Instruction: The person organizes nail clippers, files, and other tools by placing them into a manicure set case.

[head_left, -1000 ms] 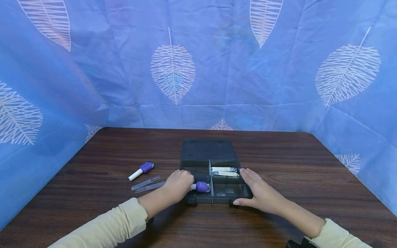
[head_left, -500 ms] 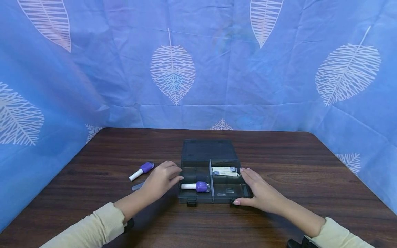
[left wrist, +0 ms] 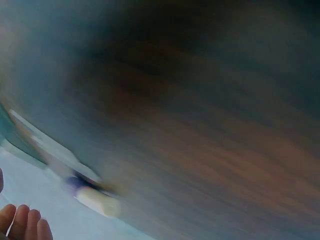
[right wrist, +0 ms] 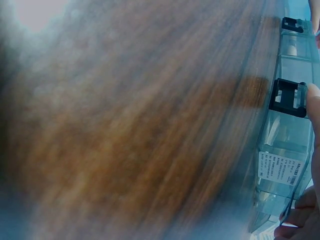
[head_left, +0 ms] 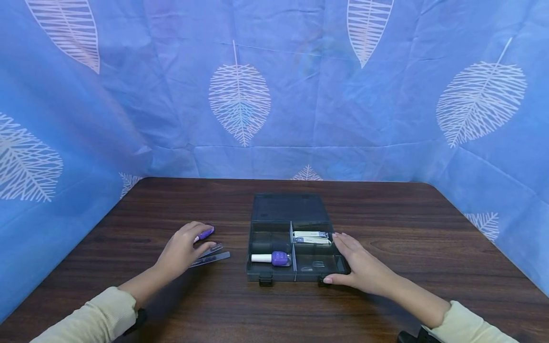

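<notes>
A dark translucent box point(head_left: 274, 274) lies open on the wooden table, its lid flat behind it. A purple-capped white bottle point(head_left: 272, 258) lies in the front left compartment and a nail clipper point(head_left: 312, 237) in the rear right one. My right hand point(head_left: 349, 255) rests flat on the box's right side, thumb by a front latch point(right wrist: 287, 97). My left hand point(head_left: 188, 240) reaches over a second purple-capped bottle point(head_left: 206, 233) on the table left of the box, fingers loosely extended. The blurred left wrist view shows that bottle point(left wrist: 95, 200) apart from my fingertips point(left wrist: 22, 222).
Two clear nail files point(head_left: 210, 256) lie on the table point(head_left: 407, 228) just right of my left hand, between it and the box. Blue leaf-print cloth point(head_left: 274, 95) encloses the table on three sides. The box's other compartments look almost bare.
My left hand let go of the bottle in the front left compartment, drew out of the box and moved left over the second bottle. The right hand has stayed put.
</notes>
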### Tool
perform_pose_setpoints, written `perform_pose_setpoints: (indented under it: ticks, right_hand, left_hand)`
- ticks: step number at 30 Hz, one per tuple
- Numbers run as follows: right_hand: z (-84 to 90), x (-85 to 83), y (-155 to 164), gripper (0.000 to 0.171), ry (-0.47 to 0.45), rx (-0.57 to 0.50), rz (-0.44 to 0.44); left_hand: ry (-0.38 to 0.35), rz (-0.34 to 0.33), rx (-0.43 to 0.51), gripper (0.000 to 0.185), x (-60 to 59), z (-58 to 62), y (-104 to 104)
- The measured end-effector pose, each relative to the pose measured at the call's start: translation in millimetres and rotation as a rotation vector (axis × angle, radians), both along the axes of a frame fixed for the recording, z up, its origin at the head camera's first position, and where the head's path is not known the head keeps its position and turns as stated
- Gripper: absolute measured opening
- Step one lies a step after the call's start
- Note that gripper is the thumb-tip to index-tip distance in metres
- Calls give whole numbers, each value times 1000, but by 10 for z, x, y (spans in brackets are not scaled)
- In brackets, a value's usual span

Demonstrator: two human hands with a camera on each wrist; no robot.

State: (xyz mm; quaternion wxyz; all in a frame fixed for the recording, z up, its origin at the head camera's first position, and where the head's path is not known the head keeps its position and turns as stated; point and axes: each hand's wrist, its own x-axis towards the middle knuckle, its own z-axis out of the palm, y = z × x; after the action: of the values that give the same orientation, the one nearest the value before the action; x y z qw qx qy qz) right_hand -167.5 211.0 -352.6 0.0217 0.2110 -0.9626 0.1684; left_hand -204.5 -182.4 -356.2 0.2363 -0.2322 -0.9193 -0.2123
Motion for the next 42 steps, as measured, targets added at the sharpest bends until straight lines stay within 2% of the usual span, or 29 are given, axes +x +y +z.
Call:
perform_pose_setpoints:
  ticks: [7,14,21,27,34,42]
  right_hand:
    - [5,9,-6,101,-2,-9,-2]
    - [15,11,-7,101,11,-7,2]
    - [-9,8,-6,101,5,-3,2]
    - [-10,3,-3,100,2,-2,3]
    - [-17,1,4,101,-8,-10,7]
    - [21,8,0,101,-8,-16,9]
  left_hand:
    - [-111,89,47,34,-33,-10,-205]
    - [-224,162,73,35,-42,-61,-322]
    - [-354,229,33,34,-72,-106,-387]
    - [-408,264,18,28,-90,-97,-395]
    - [-459,279,20,13,-119,-70,-392]
    - [-476,294,42,13,-139,-9,-405]
